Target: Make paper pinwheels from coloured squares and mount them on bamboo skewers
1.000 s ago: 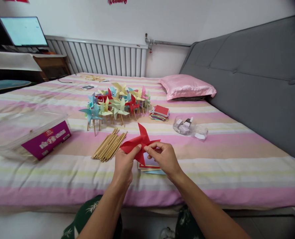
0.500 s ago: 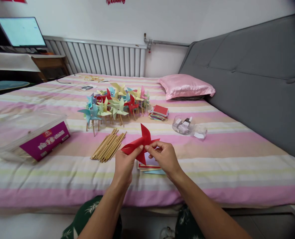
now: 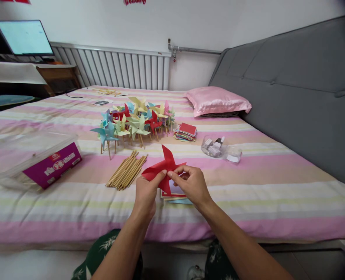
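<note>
Between my hands is a red paper pinwheel (image 3: pixel 169 157) with its blades folded in to the centre and no stick showing on it. My left hand (image 3: pixel 147 190) pinches it from the left, thumb lying close to the centre. From the right, my right hand (image 3: pixel 193 184) grips it with thumb and fingers at the middle; whatever lies under the fingertips is hidden. Below the pinwheel a pile of coloured paper sheets (image 3: pixel 178 198) lies on the bed, partly covered by my right hand. A bundle of thin wooden sticks (image 3: pixel 127 170) rests just left of my hands.
Several finished pinwheels (image 3: pixel 137 120) on sticks stand grouped behind. A stack of paper squares (image 3: pixel 186 131) and a clear round container (image 3: pixel 213 147) with small packets lie to the right. A clear plastic box (image 3: pixel 56 163) sits left; a pink pillow (image 3: pixel 219 100) lies farther back.
The red pinwheel has tilted slightly, its upper blade leaning a little to the left. Both hands keep hold of it near the centre, with the right thumb shifted slightly.
</note>
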Tool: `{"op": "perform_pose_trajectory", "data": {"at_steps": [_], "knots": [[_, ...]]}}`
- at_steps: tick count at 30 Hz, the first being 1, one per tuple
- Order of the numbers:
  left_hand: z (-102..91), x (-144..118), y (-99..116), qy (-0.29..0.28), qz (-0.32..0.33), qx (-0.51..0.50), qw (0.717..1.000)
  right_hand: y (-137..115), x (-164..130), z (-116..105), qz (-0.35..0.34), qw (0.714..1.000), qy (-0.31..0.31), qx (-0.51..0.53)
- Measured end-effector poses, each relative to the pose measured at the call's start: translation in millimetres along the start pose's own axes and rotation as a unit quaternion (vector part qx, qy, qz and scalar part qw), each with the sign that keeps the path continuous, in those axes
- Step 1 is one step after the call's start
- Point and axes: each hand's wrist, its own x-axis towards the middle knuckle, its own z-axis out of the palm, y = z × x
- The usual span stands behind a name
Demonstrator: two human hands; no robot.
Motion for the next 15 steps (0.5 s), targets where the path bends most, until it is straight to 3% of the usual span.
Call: {"op": "perform_pose_trajectory", "data": {"at_steps": [7, 15], "knots": [[1.8, -0.7, 0.8, -0.011, -0.053, -0.094, 0.994, -4.9, -5.1, 9.4, -0.025, 0.989, 0.099, 0.106], [8.0, -6.0, -7.5, -0.015, -0.065, -0.091, 0.994, -5.4, -2.4, 12.4, 0.086, 0.964, 0.094, 0.234]]}}
